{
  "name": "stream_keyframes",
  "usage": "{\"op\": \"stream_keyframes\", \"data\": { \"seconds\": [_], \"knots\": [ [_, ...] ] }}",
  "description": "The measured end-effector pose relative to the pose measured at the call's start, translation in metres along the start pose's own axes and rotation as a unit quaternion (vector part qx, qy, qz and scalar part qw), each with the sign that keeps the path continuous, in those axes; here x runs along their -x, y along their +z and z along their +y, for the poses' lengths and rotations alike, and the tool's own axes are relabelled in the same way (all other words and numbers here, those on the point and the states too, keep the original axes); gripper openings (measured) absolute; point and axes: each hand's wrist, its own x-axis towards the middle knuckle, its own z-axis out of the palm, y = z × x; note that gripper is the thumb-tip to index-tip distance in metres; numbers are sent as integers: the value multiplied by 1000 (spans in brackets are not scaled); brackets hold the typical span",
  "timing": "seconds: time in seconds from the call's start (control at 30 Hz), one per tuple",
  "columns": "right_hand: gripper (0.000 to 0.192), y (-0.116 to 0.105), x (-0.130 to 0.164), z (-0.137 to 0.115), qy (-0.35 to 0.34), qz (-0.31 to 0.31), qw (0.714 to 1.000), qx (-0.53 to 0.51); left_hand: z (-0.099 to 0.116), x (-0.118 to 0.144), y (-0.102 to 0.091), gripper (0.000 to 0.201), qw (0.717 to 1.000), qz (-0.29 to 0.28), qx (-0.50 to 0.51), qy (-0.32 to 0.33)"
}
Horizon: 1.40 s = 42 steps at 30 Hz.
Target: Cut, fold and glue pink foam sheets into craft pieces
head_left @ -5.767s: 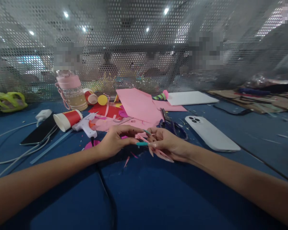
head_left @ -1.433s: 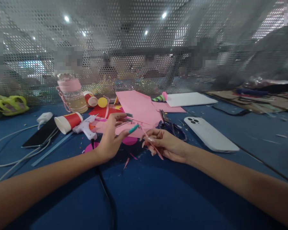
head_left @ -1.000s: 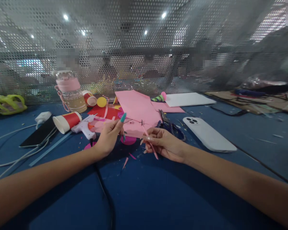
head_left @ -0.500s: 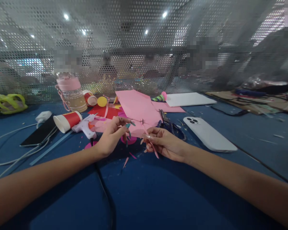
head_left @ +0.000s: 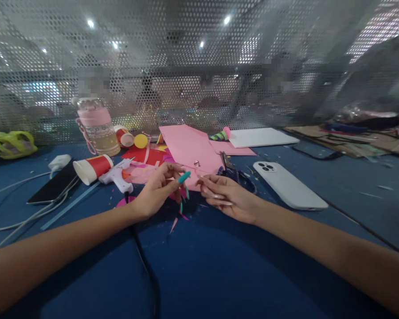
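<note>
My left hand (head_left: 159,188) is raised over the paper scraps, fingers curled and the teal-nailed thumb close to the index finger. Whatever lies between those fingertips is too small to make out. Across a narrow gap, my right hand (head_left: 231,197) has its thumb and fingers pressed together at the tip of a thin pink paper strip (head_left: 197,172), most of it hidden. Behind both hands lies a large pink sheet (head_left: 189,144), with a small dark curled piece (head_left: 196,163) showing against it. Thin pink paper slivers (head_left: 174,224) rest on the blue table below my left hand.
Left of my hands are a white glue gun (head_left: 119,176), a red-and-white paper cup (head_left: 93,169), a black phone (head_left: 53,186) and a pink-lidded bottle (head_left: 98,126). Scissors (head_left: 226,161) lie behind my right hand. A white phone (head_left: 287,184) is farther right; perforated metal (head_left: 186,57) rises behind.
The pink strip that hung below my right hand no longer shows there. My right fingers have closed in more, and my left thumb has turned, showing its nail broadside.
</note>
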Motion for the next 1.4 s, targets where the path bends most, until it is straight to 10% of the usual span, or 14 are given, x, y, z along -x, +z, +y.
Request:
{"op": "stream_keyframes", "data": {
  "seconds": [0.33,0.8,1.4],
  "knots": [
    [31,7,3,5,-64,41,989,125,1,1,-2,31,972,-153,-154,-91],
    [32,8,7,9,-97,2,966,238,5,3,-3,27,965,-200,-137,-99],
    [30,10,7,2,-26,-38,988,146,-5,-4,-3,23,992,110,-58,13]
  ]
}}
